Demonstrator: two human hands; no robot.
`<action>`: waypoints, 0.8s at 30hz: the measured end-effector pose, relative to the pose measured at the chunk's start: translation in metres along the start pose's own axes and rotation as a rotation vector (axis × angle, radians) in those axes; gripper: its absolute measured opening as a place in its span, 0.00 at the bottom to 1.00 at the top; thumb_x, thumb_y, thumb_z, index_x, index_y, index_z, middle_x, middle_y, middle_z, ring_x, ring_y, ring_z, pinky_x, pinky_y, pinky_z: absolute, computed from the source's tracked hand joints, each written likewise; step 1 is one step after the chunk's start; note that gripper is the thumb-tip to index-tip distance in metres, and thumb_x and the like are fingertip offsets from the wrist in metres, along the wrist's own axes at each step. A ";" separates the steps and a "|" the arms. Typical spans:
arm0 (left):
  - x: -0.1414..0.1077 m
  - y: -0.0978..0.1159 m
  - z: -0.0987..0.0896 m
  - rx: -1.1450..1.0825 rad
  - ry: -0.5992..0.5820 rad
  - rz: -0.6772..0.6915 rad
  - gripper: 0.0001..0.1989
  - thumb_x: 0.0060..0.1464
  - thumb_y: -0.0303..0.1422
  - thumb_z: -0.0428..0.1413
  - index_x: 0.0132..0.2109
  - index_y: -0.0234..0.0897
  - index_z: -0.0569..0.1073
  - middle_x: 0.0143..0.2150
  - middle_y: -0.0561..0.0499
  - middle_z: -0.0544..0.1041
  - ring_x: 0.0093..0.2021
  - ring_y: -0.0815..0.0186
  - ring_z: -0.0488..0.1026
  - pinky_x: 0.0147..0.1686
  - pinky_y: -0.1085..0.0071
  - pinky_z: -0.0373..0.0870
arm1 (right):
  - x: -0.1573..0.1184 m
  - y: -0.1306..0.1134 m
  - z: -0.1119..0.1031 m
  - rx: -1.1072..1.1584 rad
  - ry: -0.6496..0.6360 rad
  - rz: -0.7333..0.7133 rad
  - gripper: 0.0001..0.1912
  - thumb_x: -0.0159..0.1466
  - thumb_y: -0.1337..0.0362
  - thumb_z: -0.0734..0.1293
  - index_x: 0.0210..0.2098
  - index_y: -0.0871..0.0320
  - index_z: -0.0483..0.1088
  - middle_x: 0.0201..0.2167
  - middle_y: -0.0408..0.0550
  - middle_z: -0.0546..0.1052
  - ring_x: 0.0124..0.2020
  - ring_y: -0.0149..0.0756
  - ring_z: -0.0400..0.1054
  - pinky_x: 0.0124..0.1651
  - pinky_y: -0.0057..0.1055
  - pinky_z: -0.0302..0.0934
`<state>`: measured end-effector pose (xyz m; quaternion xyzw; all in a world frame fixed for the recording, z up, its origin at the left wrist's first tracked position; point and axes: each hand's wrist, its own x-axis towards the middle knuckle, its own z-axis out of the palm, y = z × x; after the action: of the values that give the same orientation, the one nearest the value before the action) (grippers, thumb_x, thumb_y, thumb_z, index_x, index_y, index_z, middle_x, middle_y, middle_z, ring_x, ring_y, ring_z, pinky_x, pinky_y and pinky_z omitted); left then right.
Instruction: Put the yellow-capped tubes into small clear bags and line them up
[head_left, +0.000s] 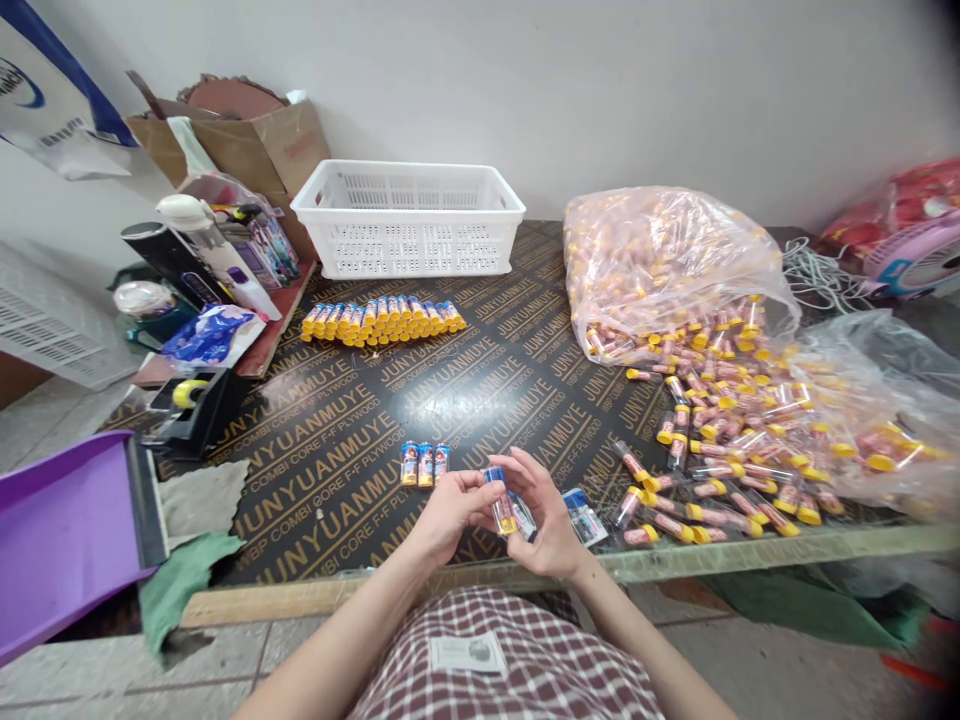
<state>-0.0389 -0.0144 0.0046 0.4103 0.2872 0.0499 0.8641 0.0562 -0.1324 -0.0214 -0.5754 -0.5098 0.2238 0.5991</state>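
Note:
My left hand pinches a small clear tube with a blue top and yellow bottom cap, held upright above the front of the table. My right hand curls round its other side, thumb near the yellow cap. Between my hands a blue-and-white printed label shows partly; I cannot tell whether it is held or lies on the table. More printed labels lie right of my right hand. Just beyond my left hand, three labelled tubes lie side by side.
A row of stacked labelled tubes lies before a white plastic basket. At right, unlabelled tubes spill from a clear bag. A tape dispenser and a purple dustpan are at left; a pink fan stands far right.

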 end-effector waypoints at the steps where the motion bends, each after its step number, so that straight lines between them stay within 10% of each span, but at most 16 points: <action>1: 0.000 0.000 0.000 0.000 0.003 0.000 0.20 0.33 0.42 0.68 0.28 0.29 0.74 0.24 0.50 0.75 0.22 0.71 0.70 0.24 0.76 0.65 | 0.000 0.000 0.000 -0.002 0.001 -0.002 0.46 0.47 0.76 0.62 0.63 0.52 0.44 0.60 0.54 0.61 0.59 0.44 0.59 0.61 0.46 0.55; 24: 0.002 -0.001 -0.009 0.021 0.092 0.062 0.19 0.33 0.42 0.67 0.25 0.31 0.72 0.22 0.52 0.74 0.21 0.72 0.69 0.23 0.75 0.66 | 0.008 0.003 0.007 -0.036 -0.059 -0.013 0.49 0.49 0.75 0.62 0.65 0.49 0.36 0.65 0.52 0.52 0.61 0.43 0.57 0.61 0.45 0.55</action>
<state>-0.0424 -0.0080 -0.0014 0.4252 0.3145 0.0925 0.8436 0.0538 -0.1219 -0.0224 -0.5762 -0.5347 0.2275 0.5747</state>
